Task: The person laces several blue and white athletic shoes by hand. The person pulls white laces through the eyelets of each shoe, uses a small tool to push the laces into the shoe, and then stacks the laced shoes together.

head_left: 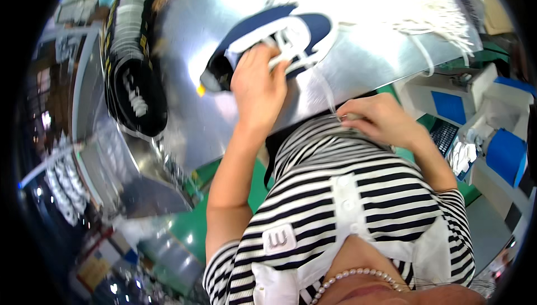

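Note:
A navy and white lace-up shoe (319, 27) lies on the shiny metal table with its dark opening to the left. My left hand (258, 81) grips it at the opening and tongue, its fingertips curled in and partly hidden beside the white laces. From the shoe a white shoelace (323, 84) runs taut down toward me. At the table's near edge, in front of my striped shirt, my right hand (383, 117) is closed on the lace's end. Something small and thin shows between those fingers, too small to name.
A big heap of white shoelaces (425, 8) covers the table's (184, 20) far right, some hanging over its edge. A long stack of black shoe-shaped pieces (137, 101) stands along the left. White bins with blue panels (448, 107) and a keyboard (442, 135) sit at the right.

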{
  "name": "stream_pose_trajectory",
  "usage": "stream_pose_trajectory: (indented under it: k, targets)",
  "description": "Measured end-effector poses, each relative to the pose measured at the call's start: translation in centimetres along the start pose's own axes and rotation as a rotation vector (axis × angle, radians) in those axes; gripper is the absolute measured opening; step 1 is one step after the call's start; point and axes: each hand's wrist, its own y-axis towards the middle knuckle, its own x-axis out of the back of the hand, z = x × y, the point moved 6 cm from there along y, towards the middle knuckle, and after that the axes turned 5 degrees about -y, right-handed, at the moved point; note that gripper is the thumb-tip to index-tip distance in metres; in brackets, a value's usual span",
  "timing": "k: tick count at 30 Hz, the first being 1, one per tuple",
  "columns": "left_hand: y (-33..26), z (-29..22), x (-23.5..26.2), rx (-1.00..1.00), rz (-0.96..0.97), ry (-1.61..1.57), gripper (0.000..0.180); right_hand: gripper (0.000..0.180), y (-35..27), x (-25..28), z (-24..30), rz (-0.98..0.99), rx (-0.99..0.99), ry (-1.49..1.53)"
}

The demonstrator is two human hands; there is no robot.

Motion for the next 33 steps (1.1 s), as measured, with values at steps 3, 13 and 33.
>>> stream_pose_trajectory:
  k: [3,13,33]
  targets:
    - [0.5,2.1,2.3,-0.167,-0.071,-0.059,0.022,0.021,3.3,0.8,0.9,-0.504,0.001,0.22]
    - [0.3,-1.7,-10.8,-0.109,-0.085,-0.092,0.021,0.022,5.9,-0.2,-13.0,-0.161,0.043,0.526]
    - [-6.2,-0.9,-19.4,0.157,0.372,-0.211,0.028,0.013,0.4,-1.5,-18.2,-0.569,0.002,0.542]
